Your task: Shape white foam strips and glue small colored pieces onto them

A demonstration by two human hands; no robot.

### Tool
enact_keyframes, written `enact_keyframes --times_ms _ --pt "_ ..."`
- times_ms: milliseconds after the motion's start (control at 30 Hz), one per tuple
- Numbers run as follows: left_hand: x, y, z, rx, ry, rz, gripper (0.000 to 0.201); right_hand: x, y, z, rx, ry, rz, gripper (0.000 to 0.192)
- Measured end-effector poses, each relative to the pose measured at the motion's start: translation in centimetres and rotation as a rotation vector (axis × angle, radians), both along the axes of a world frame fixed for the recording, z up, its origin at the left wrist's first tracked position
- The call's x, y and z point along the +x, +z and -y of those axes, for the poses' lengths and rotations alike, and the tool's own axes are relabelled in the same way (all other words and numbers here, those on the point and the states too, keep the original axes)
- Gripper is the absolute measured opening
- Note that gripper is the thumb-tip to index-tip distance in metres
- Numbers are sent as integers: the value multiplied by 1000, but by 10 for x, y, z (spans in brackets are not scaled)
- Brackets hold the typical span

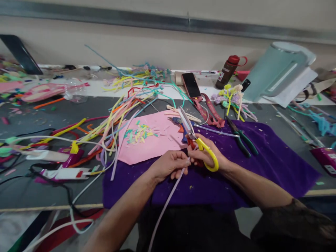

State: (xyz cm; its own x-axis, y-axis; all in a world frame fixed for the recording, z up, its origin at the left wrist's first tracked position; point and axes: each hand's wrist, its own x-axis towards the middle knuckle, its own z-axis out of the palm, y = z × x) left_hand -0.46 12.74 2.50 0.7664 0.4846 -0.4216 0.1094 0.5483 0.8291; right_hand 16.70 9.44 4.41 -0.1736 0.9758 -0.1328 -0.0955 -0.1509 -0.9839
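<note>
Pale lilac strip [168,199]: rose from below the counter's near edge, pinched at its upper end by left hand [169,164], fingers closed narrow on it.
Right hand [207,157]: just beside the left, fingers threaded through yellow handle of scissors [195,140], gripping; blades parted, pointing toward the far edge.
Purple cloth [262,164]: spread flat under both hands, at the near edge, speckled with scraps.
Pink sheet [152,140]: overlapped the cloth's far-left part, bearing small coloured cuttings [139,133].
Green-handled pliers [243,138]: lay on the cloth, right of the scissors.
Loose coloured strips [105,129]: tangled across the counter's left half.
Phone [191,85]: face up, toward the far edge.
Dark bottle with red cap [227,71]: upright near the far edge, right of the phone.
Pale green jug [278,70]: far-right corner, tilted.
</note>
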Motion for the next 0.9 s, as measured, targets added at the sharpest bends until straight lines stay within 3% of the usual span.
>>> enact_keyframes --times_ms 133,233,367,600,900 --pt "-5 4 -3 19 77 17 21 14 7 -4 34 -114 63 47" --pt "-12 8 -9 46 232 20 20 27 8 -7 75 -147 161 46" --pt "-21 8 -16 74 390 20 30 34 4 -6 72 -4 295 43" --pt "-26 5 -19 101 439 97 40 33 5 5 95 235 320 42" --pt "-22 12 -16 127 494 58 41 34 18 11 206 314 629 45"
